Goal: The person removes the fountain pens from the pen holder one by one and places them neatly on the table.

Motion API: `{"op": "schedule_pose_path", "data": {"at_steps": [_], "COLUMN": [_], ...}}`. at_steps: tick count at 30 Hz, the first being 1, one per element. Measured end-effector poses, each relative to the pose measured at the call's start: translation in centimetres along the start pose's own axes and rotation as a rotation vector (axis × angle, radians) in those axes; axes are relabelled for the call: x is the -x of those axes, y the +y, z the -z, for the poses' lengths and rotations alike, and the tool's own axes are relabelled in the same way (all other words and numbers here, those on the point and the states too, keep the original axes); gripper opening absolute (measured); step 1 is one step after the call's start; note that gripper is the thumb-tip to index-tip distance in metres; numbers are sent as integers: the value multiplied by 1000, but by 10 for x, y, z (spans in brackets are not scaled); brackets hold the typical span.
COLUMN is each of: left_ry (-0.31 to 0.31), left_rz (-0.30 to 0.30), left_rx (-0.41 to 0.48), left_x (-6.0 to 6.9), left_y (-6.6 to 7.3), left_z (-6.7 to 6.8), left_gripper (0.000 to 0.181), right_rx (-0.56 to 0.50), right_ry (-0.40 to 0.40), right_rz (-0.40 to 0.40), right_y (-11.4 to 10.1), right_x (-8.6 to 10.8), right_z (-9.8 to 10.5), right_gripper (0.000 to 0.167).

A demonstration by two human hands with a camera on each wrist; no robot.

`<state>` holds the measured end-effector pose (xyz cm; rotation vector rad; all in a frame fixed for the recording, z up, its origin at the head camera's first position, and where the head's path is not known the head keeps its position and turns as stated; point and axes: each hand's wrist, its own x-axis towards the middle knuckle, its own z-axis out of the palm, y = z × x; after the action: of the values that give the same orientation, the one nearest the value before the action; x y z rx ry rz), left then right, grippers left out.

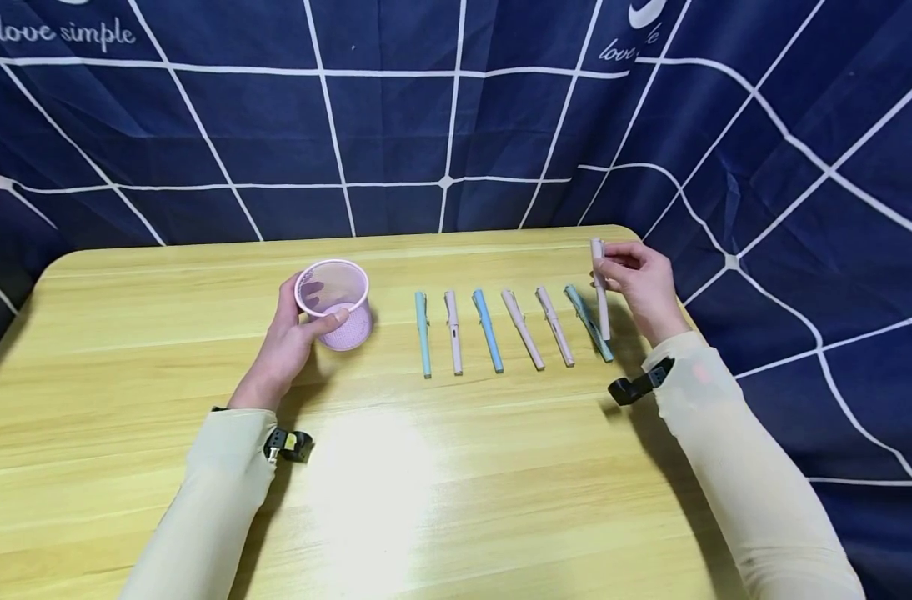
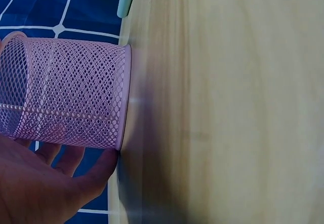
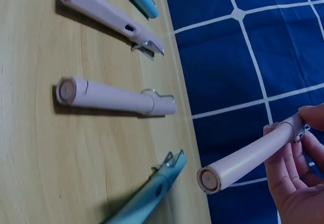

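Observation:
My left hand [image 1: 287, 346] grips a pink mesh pen holder [image 1: 348, 327], thumb over the near rim and fingers round its far left side. In the left wrist view the mesh wall [image 2: 76, 92] fills the left, with the fingers beneath it. At the table's right end my right hand [image 1: 643, 283] pinches a pale pink pen [image 1: 601, 292] near its clip end. The right wrist view has that pen [image 3: 248, 158] raised off the wood, its flat end toward the camera. Just left of it lies a dark teal pen [image 1: 589, 323] on the table.
Left of the teal pen lie two pale pink pens [image 1: 552, 325] [image 1: 523, 329], a blue pen [image 1: 488, 331], a pale lilac pen [image 1: 453, 333] and a mint pen [image 1: 423, 333], side by side. A navy cloth [image 1: 396, 125] with white lines hangs behind the wooden table [image 1: 501, 483] and along its right.

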<state>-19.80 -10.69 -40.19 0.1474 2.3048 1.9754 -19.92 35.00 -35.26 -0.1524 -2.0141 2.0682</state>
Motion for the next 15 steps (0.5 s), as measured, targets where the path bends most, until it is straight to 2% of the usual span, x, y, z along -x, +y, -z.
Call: {"op": "schedule_pose_path", "data": {"at_steps": [15], "left_ry": [0], "left_rz": [1], "left_rx": [-21], "left_x": [2], "left_y": [1], "left_z": [0], "left_gripper": [81], "right_rx": [83], "right_ry": [62], "right_rz": [-46], "right_y": [8], "right_x": [-3], "right_z": [25], "right_gripper": [13]}}
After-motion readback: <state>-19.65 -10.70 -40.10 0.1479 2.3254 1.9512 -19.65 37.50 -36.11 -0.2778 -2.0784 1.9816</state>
